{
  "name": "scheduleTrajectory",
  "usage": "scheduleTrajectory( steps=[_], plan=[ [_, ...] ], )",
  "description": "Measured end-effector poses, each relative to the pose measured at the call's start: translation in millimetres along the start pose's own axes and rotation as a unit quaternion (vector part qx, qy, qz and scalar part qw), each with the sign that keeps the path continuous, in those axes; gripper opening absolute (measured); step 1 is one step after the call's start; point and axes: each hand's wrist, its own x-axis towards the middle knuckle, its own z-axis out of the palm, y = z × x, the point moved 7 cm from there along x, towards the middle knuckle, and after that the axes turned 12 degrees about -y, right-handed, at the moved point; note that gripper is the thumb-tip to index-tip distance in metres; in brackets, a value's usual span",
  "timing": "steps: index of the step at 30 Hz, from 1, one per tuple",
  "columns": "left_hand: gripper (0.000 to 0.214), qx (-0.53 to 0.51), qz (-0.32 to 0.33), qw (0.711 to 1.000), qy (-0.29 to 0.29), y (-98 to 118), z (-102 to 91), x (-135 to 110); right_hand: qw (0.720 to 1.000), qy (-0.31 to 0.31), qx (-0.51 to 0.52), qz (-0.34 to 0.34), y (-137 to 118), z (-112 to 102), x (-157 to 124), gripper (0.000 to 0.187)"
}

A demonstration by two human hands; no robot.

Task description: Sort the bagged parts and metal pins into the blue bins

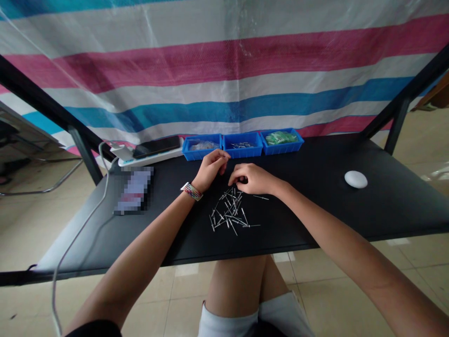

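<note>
A loose pile of silver blind rivets (pixel 229 210) lies on the black table (pixel 298 220), close to its front edge. Over the far end of this pile is my right hand (pixel 254 179), its fingers curled down and pinched together near the tabletop. My left hand (pixel 210 171) is a little farther back, in front of the blue bins, with thumb and fingers closed together. Whatever either hand pinches is too small or hidden to make out. More thin silver rivets lie in the middle blue bin (pixel 242 152), just beyond my fingertips.
Beside it stand a left blue bin (pixel 201 156) with clear plastic bags and a right blue bin (pixel 283 149) with green packets. A power strip (pixel 154 158) bears a dark phone (pixel 156 146); a cable (pixel 80 229) crosses the left side. Rightward sits a white round object (pixel 356 179).
</note>
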Motion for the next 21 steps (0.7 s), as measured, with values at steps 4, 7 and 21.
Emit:
scheduleTrajectory(
  steps=[4,7,21],
  plan=[
    [0.017,0.004,-0.001,1.0,-0.003,-1.1,0.6,1.2,1.0,-0.026,-0.008,0.006,3.2,5.7,0.4,0.029],
    [0.017,0.005,0.0,1.0,-0.002,0.9,0.2,0.9,0.999,-0.03,-0.008,0.017,8.0,7.1,0.8,0.021],
    [0.026,0.027,-0.028,0.998,-0.055,-3.2,5.1,1.7,0.99,0.093,0.101,0.01,14.9,-21.4,-5.2,0.011]
  ],
)
